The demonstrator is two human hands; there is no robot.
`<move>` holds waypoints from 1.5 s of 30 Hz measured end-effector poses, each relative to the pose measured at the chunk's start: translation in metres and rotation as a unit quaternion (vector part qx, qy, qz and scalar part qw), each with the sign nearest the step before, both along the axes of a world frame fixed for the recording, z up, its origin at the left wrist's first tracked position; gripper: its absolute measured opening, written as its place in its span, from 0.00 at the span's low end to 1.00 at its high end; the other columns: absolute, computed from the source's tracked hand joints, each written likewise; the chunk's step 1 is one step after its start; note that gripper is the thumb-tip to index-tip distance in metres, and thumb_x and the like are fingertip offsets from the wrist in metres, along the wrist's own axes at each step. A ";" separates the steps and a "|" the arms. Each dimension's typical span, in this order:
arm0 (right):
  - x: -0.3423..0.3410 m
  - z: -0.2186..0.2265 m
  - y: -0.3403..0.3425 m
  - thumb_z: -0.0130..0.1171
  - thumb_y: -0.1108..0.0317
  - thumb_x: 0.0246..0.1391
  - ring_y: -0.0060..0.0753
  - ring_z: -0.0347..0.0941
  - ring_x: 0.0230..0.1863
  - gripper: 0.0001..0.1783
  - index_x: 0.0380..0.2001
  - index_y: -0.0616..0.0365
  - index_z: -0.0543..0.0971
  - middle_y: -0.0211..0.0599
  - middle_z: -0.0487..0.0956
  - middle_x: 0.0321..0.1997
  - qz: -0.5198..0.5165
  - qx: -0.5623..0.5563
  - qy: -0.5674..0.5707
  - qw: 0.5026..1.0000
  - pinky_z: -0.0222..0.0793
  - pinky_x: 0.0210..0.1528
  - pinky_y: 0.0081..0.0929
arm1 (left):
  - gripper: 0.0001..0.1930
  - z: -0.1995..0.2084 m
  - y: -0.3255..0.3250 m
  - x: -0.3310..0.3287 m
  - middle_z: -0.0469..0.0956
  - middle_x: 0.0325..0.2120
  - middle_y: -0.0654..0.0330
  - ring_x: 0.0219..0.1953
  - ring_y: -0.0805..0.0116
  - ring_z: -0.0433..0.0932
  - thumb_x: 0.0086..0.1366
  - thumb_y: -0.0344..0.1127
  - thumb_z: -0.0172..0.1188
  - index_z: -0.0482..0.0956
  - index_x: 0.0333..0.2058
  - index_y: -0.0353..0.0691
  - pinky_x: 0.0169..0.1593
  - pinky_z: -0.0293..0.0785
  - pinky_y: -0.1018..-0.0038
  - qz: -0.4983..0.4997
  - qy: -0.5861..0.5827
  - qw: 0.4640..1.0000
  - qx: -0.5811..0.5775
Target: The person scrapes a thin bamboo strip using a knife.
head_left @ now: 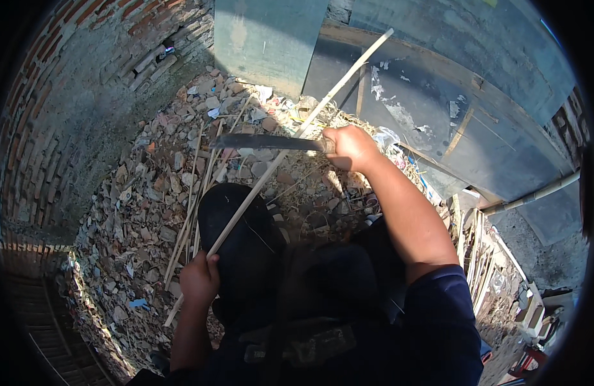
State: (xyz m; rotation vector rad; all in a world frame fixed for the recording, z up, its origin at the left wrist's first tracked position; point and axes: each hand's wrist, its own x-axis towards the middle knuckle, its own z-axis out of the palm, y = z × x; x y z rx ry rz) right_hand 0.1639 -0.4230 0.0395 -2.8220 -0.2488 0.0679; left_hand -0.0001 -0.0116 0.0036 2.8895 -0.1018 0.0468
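My left hand (200, 280) is closed round the lower part of a long pale stick (258, 186), which looks like split bamboo. From there the stick slants up and to the right, over my dark-trousered knee (236, 215), toward the wall panels. My right hand (351, 148) grips the handle of a machete (268, 142). Its dark blade points left and crosses the stick about midway. Whether the edge touches the stick, I cannot tell.
Broken bricks and stone rubble (136, 212) cover the ground. Several thin sticks (193, 199) lie left of my knee, and a bundle of pale strips (478, 251) lies at the right. A brick wall (85, 109) rises at left; grey-blue panels (268, 45) stand ahead.
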 end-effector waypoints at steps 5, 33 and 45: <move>0.019 -0.034 -0.066 0.63 0.61 0.50 0.55 0.79 0.53 0.28 0.56 0.54 0.79 0.53 0.83 0.49 -0.227 0.060 0.018 0.972 0.75 0.57 0.44 | 0.19 0.010 -0.004 0.007 0.76 0.19 0.43 0.25 0.36 0.78 0.73 0.46 0.53 0.73 0.29 0.36 0.29 0.70 0.47 -0.006 0.020 1.000 -0.014; -0.060 0.059 -0.030 0.67 0.57 0.48 0.58 0.80 0.48 0.29 0.54 0.52 0.75 0.53 0.84 0.42 -0.188 0.035 -0.092 0.977 0.74 0.52 0.49 | 0.22 -0.001 0.012 -0.005 0.75 0.20 0.41 0.28 0.35 0.78 0.73 0.50 0.53 0.74 0.29 0.34 0.30 0.69 0.51 -0.031 0.016 0.976 -0.215; -0.065 0.061 -0.002 0.67 0.54 0.47 0.57 0.81 0.45 0.25 0.46 0.57 0.82 0.55 0.84 0.38 -0.050 0.051 -0.048 0.996 0.76 0.49 0.48 | 0.23 0.013 0.010 -0.008 0.77 0.22 0.42 0.28 0.40 0.81 0.74 0.51 0.52 0.75 0.32 0.33 0.32 0.71 0.56 -0.025 0.032 0.961 -0.274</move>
